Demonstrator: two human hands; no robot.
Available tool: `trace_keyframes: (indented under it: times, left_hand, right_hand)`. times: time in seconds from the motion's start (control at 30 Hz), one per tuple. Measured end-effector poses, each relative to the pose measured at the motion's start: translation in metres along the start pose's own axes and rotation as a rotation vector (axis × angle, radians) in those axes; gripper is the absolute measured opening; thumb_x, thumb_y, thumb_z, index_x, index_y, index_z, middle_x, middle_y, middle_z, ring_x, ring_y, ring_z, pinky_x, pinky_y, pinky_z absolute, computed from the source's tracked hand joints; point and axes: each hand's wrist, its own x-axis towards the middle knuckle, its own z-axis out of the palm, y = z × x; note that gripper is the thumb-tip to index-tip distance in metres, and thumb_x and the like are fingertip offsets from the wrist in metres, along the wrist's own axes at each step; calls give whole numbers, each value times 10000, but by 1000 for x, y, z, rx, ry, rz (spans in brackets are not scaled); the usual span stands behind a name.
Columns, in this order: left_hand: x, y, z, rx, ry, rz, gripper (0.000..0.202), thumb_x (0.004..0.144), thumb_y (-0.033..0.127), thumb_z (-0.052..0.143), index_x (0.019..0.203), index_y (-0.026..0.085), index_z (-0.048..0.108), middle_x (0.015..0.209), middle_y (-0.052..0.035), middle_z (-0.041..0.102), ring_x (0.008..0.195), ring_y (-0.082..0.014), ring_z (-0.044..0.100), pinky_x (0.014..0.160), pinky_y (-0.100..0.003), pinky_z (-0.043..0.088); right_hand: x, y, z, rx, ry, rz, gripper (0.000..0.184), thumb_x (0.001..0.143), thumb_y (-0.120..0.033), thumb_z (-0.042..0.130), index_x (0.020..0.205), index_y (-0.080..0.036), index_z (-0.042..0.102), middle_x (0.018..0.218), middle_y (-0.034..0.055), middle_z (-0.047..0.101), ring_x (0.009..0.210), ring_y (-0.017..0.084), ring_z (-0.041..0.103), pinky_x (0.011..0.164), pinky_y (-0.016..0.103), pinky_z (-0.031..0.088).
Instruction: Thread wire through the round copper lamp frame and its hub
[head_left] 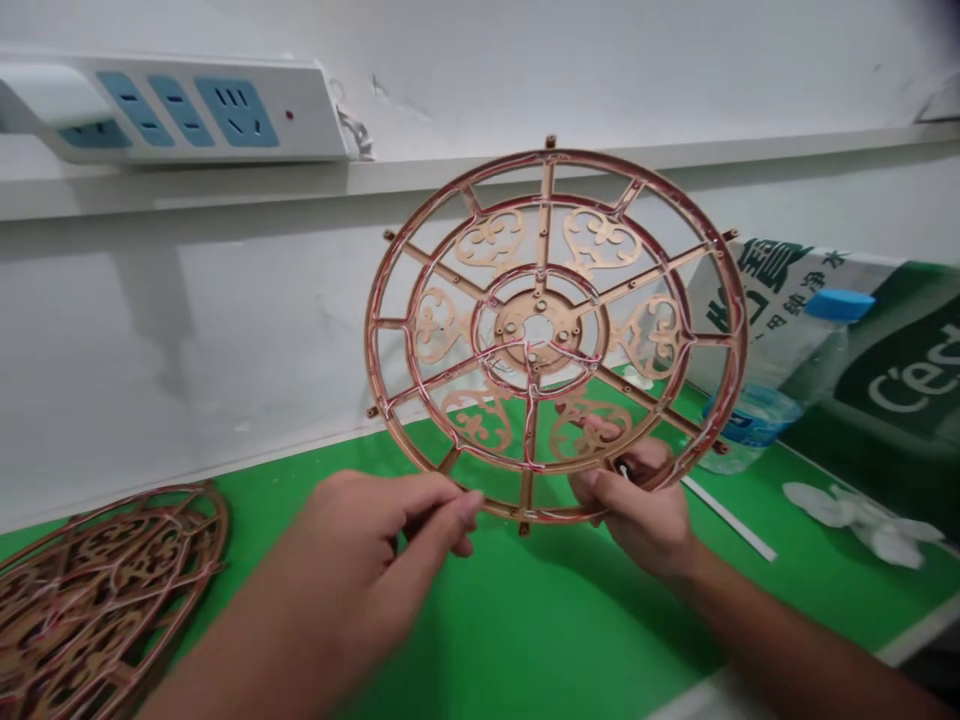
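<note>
A round copper-coloured openwork frame [553,335] with spokes, scroll ornaments and thin red and white wires along its ribs stands upright above the green table top [525,620]. My left hand [382,540] pinches its lower rim with thumb and forefinger. My right hand [637,500] is closed on the lower right rim, fingers reaching through the openings. Something small and dark shows at the right fingers; I cannot make it out.
A stack of similar frames [97,590] lies at the lower left. A white power strip [172,110] sits on a ledge at the upper left. A water bottle with a blue cap [780,380], green packaging [900,380] and white scraps [862,515] lie to the right.
</note>
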Motion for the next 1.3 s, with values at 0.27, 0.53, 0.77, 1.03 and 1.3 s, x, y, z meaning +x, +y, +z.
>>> trace_keyframes:
  times: [0.27, 0.53, 0.77, 1.03, 1.3]
  left_hand:
    - [11, 10, 19, 261, 649, 331, 129, 899, 325, 650, 1014, 292, 698, 779, 70, 653, 603, -21, 534, 598, -166, 401]
    - [15, 7, 15, 295, 632, 257, 82, 883, 313, 661, 940, 263, 693, 734, 70, 598, 566, -27, 448, 592, -198, 364]
    - [14, 5, 18, 217, 631, 213, 110, 874, 337, 668, 826, 247, 709, 684, 63, 597, 612, -33, 499, 601, -201, 359]
    - [24, 7, 29, -151, 607, 140, 163, 866, 352, 678, 784, 230, 749, 708, 51, 676, 585, -42, 535, 552, -186, 426]
    - [-4, 2, 6, 277, 424, 216, 244, 916, 375, 543, 714, 244, 582, 616, 45, 592, 517, -95, 474, 512, -262, 280]
  right_hand:
    - [-12, -5, 16, -128, -11, -103, 194, 716, -149, 713, 885, -221, 778, 910, 59, 774, 838, 228, 740, 739, 320, 605]
    - [-19, -2, 19, -244, -16, -234, 275, 720, -143, 731, 959, -265, 794, 932, 44, 791, 810, 218, 763, 762, 319, 626]
    - [-19, -3, 20, -333, 6, -293, 226, 739, -137, 694, 927, -230, 779, 892, 43, 790, 727, 201, 753, 683, 287, 626]
    - [-20, 1, 18, -401, 6, -359, 309, 715, -127, 710, 995, -246, 766, 910, 25, 789, 763, 199, 758, 758, 292, 634]
    - [-13, -11, 22, -453, -9, -360, 179, 738, -122, 642, 847, -212, 752, 832, 38, 783, 661, 182, 735, 634, 254, 607]
